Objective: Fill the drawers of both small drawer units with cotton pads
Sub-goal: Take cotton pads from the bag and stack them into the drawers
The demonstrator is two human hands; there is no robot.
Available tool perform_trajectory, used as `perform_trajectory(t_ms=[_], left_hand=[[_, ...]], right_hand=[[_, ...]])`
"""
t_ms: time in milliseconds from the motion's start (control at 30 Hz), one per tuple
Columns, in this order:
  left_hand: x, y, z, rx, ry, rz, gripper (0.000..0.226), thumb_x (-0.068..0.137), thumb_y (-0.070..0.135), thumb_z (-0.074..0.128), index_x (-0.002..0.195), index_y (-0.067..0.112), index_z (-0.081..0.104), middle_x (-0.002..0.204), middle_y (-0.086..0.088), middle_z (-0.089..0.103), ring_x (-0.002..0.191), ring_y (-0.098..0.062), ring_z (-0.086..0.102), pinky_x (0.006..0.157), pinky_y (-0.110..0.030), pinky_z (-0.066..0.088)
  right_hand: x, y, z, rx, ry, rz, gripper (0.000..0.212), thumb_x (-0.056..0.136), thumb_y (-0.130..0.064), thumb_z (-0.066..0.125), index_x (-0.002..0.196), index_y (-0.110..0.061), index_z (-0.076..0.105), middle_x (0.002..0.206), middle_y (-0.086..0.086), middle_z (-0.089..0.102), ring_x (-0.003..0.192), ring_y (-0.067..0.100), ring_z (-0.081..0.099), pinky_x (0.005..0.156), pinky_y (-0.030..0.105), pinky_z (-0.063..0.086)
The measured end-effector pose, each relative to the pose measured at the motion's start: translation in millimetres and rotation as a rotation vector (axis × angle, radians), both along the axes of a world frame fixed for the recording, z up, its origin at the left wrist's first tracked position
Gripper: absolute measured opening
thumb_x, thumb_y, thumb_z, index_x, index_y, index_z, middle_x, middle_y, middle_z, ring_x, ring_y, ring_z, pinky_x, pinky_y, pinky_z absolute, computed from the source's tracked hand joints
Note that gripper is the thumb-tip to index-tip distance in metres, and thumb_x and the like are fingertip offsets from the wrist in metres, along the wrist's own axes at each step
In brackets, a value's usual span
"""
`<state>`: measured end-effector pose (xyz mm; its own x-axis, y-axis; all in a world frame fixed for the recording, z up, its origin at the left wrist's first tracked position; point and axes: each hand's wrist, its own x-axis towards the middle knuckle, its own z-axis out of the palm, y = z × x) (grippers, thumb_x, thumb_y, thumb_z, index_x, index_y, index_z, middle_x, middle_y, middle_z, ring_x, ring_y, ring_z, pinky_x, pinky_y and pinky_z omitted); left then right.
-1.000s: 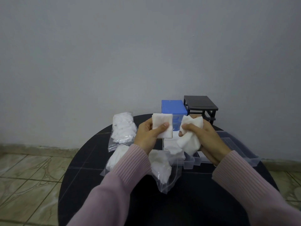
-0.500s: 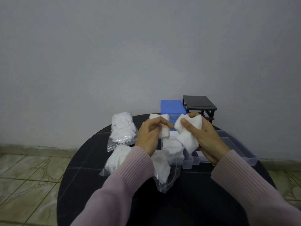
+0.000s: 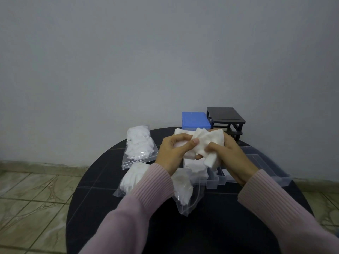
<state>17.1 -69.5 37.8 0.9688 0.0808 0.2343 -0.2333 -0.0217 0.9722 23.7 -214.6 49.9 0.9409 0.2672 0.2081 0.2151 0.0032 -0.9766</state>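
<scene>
Looking down from head height, a round black table [image 3: 113,202] stands against a plain grey wall [image 3: 128,61], with marbled floor tiles [image 3: 31,204] to the left. Over the table's middle, a person in pink sleeves [image 3: 146,195] holds a bunch of white cotton pads [image 3: 207,142]: the left hand [image 3: 172,153] pinches them between thumb and curled fingers, and the right hand [image 3: 231,156] grasps them from the other side. At the table's far edge stand a blue drawer unit [image 3: 194,120] and, just beside it on the right, a black drawer unit frame [image 3: 225,116]. Clear drawers [image 3: 266,165] lie on the table beneath the hands; white pads fill one, though the hands cover most of it. Three clear bags of pads [image 3: 139,143] lie to the left, the nearest partly behind the left sleeve. How many pads the hands hold cannot be made out.
</scene>
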Motion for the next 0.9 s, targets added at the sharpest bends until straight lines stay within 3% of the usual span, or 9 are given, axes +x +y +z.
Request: perform_trajectory(t_ms=[100,200,400,500,567,667,800,900], left_hand=[[-0.6,-0.1,0.6,0.018,-0.017,0.006,0.014,0.084,0.015,0.066,0.089,0.002,0.068,0.09,-0.01,0.067,0.084,-0.017,0.062,0.072,-0.015,0.05],[-0.5,-0.1,1.1,0.011,-0.011,0.016,0.01,0.085,0.015,0.065,0.086,0.005,0.067,0.086,-0.004,0.065,0.078,-0.011,0.06,0.066,-0.009,0.047],[1.2,2.6,1.2,-0.037,0.003,0.09,0.012,0.086,0.015,0.065,0.092,0.005,0.067,0.086,-0.001,0.065,0.078,-0.008,0.059,0.065,-0.007,0.046],[2.6,5.8,2.8,-0.084,0.04,0.121,0.012,0.086,0.017,0.065,0.092,0.007,0.068,0.091,-0.003,0.066,0.088,-0.016,0.06,0.084,-0.023,0.048],[2.6,7.9,3.6,-0.1,0.066,0.132,0.007,0.086,0.02,0.065,0.088,0.013,0.067,0.093,-0.002,0.067,0.093,-0.019,0.06,0.094,-0.035,0.045],[3.0,8.6,3.4,-0.109,0.087,0.132,0.005,0.087,0.022,0.063,0.088,0.018,0.066,0.093,-0.001,0.066,0.094,-0.02,0.059,0.096,-0.039,0.043],[0.8,4.7,4.5,-0.111,0.073,0.076,0.011,0.089,0.02,0.061,0.094,0.012,0.067,0.092,-0.005,0.067,0.09,-0.021,0.061,0.087,-0.034,0.048],[-0.8,3.8,6.6,-0.124,0.053,0.05,0.014,0.09,0.023,0.058,0.089,0.013,0.068,0.083,0.002,0.068,0.08,-0.011,0.063,0.073,-0.019,0.049]], right_hand=[[1.4,-0.8,0.8,0.052,0.005,-0.031,0.027,0.09,0.002,0.045,0.09,-0.024,0.054,0.092,-0.001,0.063,0.072,0.015,0.065,0.052,0.02,0.053],[2.6,-1.7,1.1,0.085,0.019,-0.064,0.022,0.094,-0.002,0.044,0.09,-0.022,0.053,0.089,-0.001,0.063,0.057,0.006,0.066,0.047,0.02,0.053],[9.5,-4.8,-3.1,0.112,0.021,-0.133,0.016,0.096,-0.009,0.045,0.096,-0.016,0.059,0.101,0.005,0.062,0.082,0.015,0.062,0.049,0.022,0.053],[14.6,-6.7,-5.6,0.099,0.016,-0.205,0.019,0.096,-0.007,0.045,0.091,-0.016,0.06,0.094,0.005,0.065,0.082,0.019,0.061,0.066,0.033,0.052],[15.6,-6.8,-6.5,0.094,-0.008,-0.236,0.016,0.096,-0.013,0.046,0.087,-0.015,0.059,0.081,0.003,0.064,0.073,0.016,0.057,0.062,0.029,0.047],[14.3,-7.0,-4.2,0.078,-0.034,-0.24,0.018,0.092,-0.027,0.053,0.084,-0.012,0.058,0.072,0.002,0.059,0.047,0.005,0.045,0.042,0.017,0.037],[11.1,-4.8,-3.1,-0.021,-0.098,-0.218,0.009,0.083,-0.025,0.064,0.084,-0.02,0.058,0.071,-0.007,0.057,0.044,-0.01,0.049,0.043,0.007,0.038],[10.8,-5.1,-4.9,-0.031,-0.132,-0.246,0.01,0.081,-0.022,0.067,0.08,-0.021,0.057,0.07,-0.007,0.057,0.045,-0.011,0.05,0.044,0.006,0.038]])
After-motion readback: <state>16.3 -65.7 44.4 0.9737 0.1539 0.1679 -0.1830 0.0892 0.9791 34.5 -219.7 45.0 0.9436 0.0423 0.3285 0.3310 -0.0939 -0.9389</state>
